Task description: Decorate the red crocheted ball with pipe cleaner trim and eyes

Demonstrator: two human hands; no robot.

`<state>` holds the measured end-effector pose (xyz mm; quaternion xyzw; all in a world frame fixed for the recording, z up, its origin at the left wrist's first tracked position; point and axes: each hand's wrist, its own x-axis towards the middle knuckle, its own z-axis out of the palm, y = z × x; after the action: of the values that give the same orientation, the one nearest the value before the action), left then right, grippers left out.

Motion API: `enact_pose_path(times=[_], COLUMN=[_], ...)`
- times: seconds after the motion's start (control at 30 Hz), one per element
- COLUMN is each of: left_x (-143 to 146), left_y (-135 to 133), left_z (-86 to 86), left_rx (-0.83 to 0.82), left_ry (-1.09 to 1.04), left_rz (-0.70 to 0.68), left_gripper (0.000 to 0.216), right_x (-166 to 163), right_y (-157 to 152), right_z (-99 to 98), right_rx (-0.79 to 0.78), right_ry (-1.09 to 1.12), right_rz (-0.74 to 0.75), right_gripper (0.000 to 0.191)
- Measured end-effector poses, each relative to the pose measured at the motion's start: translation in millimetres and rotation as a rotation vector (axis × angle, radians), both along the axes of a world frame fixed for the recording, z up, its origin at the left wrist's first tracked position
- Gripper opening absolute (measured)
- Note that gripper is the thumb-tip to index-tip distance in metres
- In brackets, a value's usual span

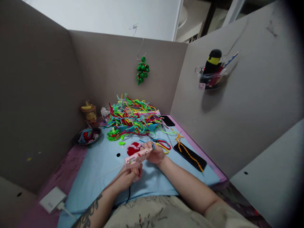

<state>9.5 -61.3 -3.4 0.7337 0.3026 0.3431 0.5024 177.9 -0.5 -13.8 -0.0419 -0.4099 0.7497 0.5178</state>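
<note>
At frame centre my left hand [129, 177] grips a pink glue gun [137, 157], nozzle at the red fuzzy piece [133, 148] pinched in my right hand [155, 153]. I judge gluing underway; pipe cleaners [133, 115] remain piled beyond.

A pile of pipe cleaners [133, 115] lay behind the hands, a dish [86, 136] left, a phone [190, 156] right.

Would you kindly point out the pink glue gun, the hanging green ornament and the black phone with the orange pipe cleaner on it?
pink glue gun [137, 157], head view, middle of its barrel.
hanging green ornament [142, 70], head view, centre of the cluster.
black phone [193, 159], head view, bare screen beside the orange strand.
</note>
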Motion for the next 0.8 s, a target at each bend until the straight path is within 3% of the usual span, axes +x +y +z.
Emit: enact_pose_path(times=[0.33, 0.6, 0.7, 0.8], left_x=[-1, -11, -27, -46], left_y=[0, 2, 9, 19], left_z=[-1.0, -10.5, 7.1, 32.6], left_rx=[-0.004, -0.202, -0.145, -0.093], left_ry=[-0.018, -0.187, -0.387, -0.574], left_rz=[-0.018, 0.047, 0.198, 0.561], left_gripper=[0.067, 0.070, 0.061, 0.052], right_x=[-1, -1, 2, 0], right_y=[0, 10, 13, 11], right_z=[1.6, -4.9, -5.8, -3.8], right_rx=[0.014, -0.066, -0.147, -0.075], right_ry=[0.027, -0.066, -0.189, -0.466], right_rz=[0.014, -0.143, -0.272, -0.467], right_gripper=[0.035, 0.026, 0.025, 0.015])
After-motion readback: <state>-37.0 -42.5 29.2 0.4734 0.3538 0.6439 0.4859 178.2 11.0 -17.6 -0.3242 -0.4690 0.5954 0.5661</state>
